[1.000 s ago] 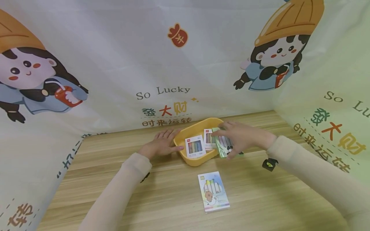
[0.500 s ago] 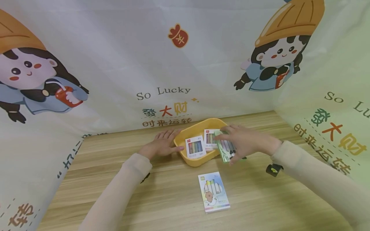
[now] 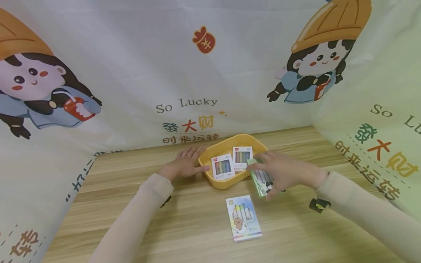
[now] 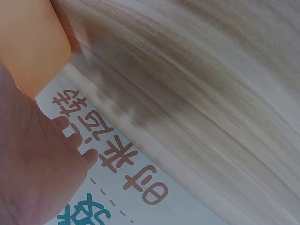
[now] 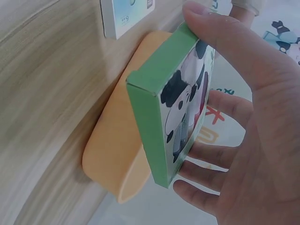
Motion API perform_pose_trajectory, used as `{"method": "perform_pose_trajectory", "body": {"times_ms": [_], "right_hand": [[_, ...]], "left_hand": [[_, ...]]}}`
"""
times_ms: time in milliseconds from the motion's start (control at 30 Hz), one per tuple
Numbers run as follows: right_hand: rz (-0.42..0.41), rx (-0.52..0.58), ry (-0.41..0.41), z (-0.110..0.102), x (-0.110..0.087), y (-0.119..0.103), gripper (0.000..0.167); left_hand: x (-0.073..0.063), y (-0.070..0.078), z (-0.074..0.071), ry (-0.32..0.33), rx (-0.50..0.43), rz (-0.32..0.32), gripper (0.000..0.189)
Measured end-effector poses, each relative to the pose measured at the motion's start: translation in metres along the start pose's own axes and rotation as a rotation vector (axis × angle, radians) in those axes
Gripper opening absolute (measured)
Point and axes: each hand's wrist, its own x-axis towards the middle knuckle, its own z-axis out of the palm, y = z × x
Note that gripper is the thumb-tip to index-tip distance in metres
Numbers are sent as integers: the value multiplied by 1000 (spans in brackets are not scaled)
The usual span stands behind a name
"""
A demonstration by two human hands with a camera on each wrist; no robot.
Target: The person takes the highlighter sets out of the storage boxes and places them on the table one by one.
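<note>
- Panda-print marker box [image 3: 261, 180]: flat rectangular carton with green side walls. Its front face carries bamboo leaves, a black-and-white panda and pens in pink, lilac and grey tones. The carton is held tilted, at the front-right corner of the yellow basket [image 3: 227, 183]. Contact between carton and basket rim cannot be determined.
- Right hand [image 3: 285, 172]: to the right of the basket. Thumb and fingers are bent around the panda-print marker box, gripping it by its edges.
- Left crayon carton [image 3: 222, 167]: white, red logo, window showing sticks from red through yellow to blue; inside the basket, left part, leaning toward the front wall.
- Right crayon carton [image 3: 242, 158]: white, red logo, window showing paler sticks; inside the basket, right part.
- Left hand [image 3: 182, 166]: at the basket's left end. Fingers are extended and slightly parted; the thumb touches the rim.
- Bear-print marker box [image 3: 243, 219]: pale blue and white, pens pictured above a brown bear and a white animal, multicoloured strip at the lower edge; flat, in front of the basket and apart from it.
- Wood-grain table [image 3: 194, 226]: beneath the basket.
- Printed cloth [image 3: 138, 65]: behind the basket, with cartoon figures and "So Lucky" lettering.
</note>
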Motion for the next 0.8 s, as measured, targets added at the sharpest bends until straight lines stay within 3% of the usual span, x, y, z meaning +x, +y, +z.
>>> {"method": "perform_pose_trajectory", "body": {"times_ms": [433, 800], "right_hand": [[-3, 11, 1, 7, -8, -2, 99], [-61, 8, 34, 22, -18, -9, 101]], "left_hand": [[9, -7, 6, -9, -5, -6, 95], [1, 1, 0, -5, -8, -6, 93]]}}
